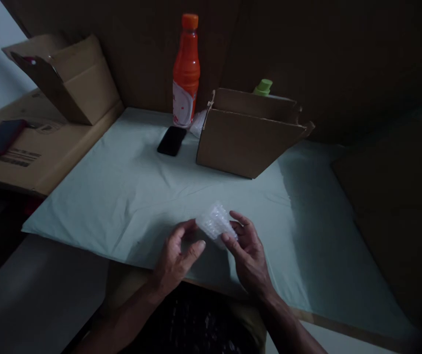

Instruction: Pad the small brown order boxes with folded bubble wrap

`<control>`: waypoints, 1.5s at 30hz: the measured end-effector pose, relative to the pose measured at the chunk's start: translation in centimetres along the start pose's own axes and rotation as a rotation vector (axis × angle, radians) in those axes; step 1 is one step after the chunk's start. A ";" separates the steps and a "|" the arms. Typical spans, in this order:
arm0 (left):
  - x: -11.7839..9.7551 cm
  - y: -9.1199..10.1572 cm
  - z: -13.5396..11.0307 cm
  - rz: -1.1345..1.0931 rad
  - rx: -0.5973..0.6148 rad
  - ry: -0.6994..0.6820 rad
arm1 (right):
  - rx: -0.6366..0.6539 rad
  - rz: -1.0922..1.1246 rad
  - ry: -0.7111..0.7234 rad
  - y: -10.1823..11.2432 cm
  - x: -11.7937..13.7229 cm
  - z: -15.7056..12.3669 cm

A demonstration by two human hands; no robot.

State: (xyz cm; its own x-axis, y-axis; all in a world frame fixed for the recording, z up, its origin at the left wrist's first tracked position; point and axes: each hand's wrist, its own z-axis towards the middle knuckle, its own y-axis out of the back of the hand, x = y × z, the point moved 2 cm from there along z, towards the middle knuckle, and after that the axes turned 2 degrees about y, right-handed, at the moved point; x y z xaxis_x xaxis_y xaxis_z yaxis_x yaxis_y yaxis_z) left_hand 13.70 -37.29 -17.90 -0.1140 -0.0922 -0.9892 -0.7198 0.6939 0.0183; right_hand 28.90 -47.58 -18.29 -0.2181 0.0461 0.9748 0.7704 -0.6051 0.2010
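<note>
A small piece of bubble wrap (216,222), folded or wrapped into a bundle, is held above the near part of the cloth-covered table (152,196). My right hand (246,248) grips its right side between thumb and fingers. At its left side is my left hand (179,253), thumb and fingers apart; its fingertips come close to the wrap, and whether they touch it I cannot tell. Anything inside the bubble wrap cannot be made out.
Farther back stand an open cardboard box (243,142), an orange bottle (186,69) and a black phone (172,140). A green cap (263,87) shows behind the box. At left, another open box (85,83) and a dark flat object (2,136) rest on a large carton (44,167).
</note>
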 end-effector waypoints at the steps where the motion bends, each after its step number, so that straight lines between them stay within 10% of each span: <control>1: -0.3 -0.4 0.1 -0.063 0.056 0.022 | 0.039 0.034 -0.012 -0.4 -0.1 -0.2; 7: -1.3 0.4 1.2 -0.027 -0.025 0.017 | 0.164 -0.161 0.091 1.5 0.3 0.0; 15: -0.9 -2.1 1.4 0.392 0.203 -0.169 | 0.373 -0.386 0.214 3.3 2.6 1.7; 23: -0.8 -2.9 3.3 0.095 0.371 0.124 | 0.193 -0.372 0.163 6.0 1.8 2.5; 32: -0.5 -3.4 4.2 0.197 0.299 0.128 | 0.219 -0.293 0.117 7.3 1.7 2.2; 36: -3.7 -2.4 6.4 0.430 0.176 -0.139 | 0.084 -0.304 0.132 8.4 1.9 2.1; 41: -11.5 -3.1 11.0 0.841 -0.157 -0.845 | -0.013 -0.289 0.124 9.0 2.1 1.8; 45: -15.8 -5.2 16.3 1.078 -0.259 -1.027 | 0.037 -0.284 0.135 8.2 1.6 1.7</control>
State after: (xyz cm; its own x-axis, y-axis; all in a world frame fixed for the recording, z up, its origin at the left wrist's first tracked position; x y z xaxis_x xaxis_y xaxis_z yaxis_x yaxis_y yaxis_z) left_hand 30.41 -27.80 -4.71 -0.2154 0.9645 -0.1530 -0.7160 -0.0494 0.6963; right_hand 35.89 -51.18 -14.90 -0.5038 0.1016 0.8578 0.6880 -0.5533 0.4696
